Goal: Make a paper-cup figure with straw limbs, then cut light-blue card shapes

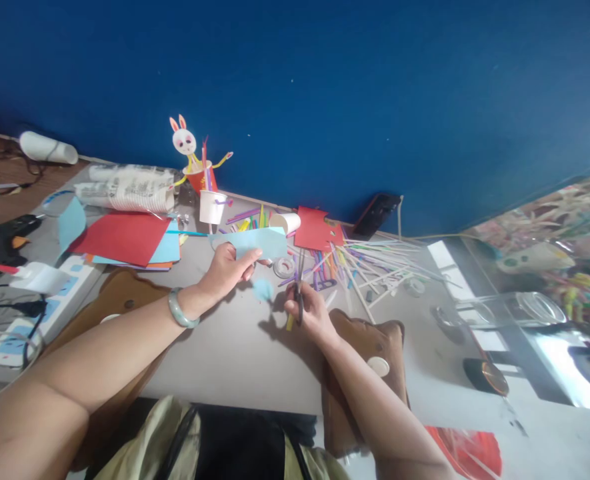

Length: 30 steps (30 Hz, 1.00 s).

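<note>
My left hand [231, 272] pinches the lower edge of a light blue sheet of paper [262, 241] and holds it above the table. In my right hand [309, 310] are scissors [301, 280], their blades pointing away from me, just right of the sheet and apart from it. A small light blue paper piece [263, 289] lies on the table between my hands. Behind the scissors' tips is a red sheet of paper [317, 229] with cut edges. A roll of tape [284, 267] lies close to the blue sheet.
Many coloured sticks [375, 267] are spread behind my right hand. At the back stands a rabbit figure [185, 141] in a red cup, with a white paper cup [213, 207] before it. A glue gun [7, 239] and a power strip [39, 310] sit left. A clear jar [529, 309] lies right.
</note>
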Each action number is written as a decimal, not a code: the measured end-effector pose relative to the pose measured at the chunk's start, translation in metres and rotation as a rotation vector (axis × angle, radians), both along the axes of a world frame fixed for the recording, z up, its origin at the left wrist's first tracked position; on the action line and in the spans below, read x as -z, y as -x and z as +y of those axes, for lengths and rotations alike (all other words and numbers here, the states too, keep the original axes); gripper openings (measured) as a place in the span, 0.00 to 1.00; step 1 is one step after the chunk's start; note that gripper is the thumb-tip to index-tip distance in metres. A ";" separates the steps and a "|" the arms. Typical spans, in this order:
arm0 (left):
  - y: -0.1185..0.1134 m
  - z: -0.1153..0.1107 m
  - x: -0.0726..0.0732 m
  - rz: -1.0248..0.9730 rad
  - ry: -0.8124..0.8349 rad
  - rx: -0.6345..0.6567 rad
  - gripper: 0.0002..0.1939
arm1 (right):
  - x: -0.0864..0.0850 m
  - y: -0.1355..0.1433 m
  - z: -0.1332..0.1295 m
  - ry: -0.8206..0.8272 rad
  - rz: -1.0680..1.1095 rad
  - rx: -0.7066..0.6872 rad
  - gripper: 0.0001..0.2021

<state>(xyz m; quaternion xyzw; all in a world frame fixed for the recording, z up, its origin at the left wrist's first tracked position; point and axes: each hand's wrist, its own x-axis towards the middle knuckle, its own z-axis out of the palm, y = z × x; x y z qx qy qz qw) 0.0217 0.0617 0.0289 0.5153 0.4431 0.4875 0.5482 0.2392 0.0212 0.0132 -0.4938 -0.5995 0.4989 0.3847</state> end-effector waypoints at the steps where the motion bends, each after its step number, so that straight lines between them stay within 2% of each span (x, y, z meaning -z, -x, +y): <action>1: 0.000 0.001 0.002 -0.021 0.007 -0.015 0.19 | 0.001 0.000 -0.001 0.018 -0.031 -0.031 0.19; 7: -0.006 -0.001 0.007 -0.099 0.116 -0.006 0.18 | 0.002 0.005 -0.004 0.104 -0.098 -0.104 0.21; 13: -0.015 -0.007 0.009 -0.116 0.213 0.044 0.20 | 0.000 0.006 -0.005 0.081 -0.114 -0.108 0.22; 22: -0.019 -0.013 0.007 -0.141 0.240 0.108 0.22 | 0.000 0.006 -0.007 0.085 -0.120 -0.118 0.26; 30: -0.021 -0.013 0.012 -0.194 0.234 0.135 0.17 | 0.000 0.006 -0.006 0.085 -0.146 -0.125 0.29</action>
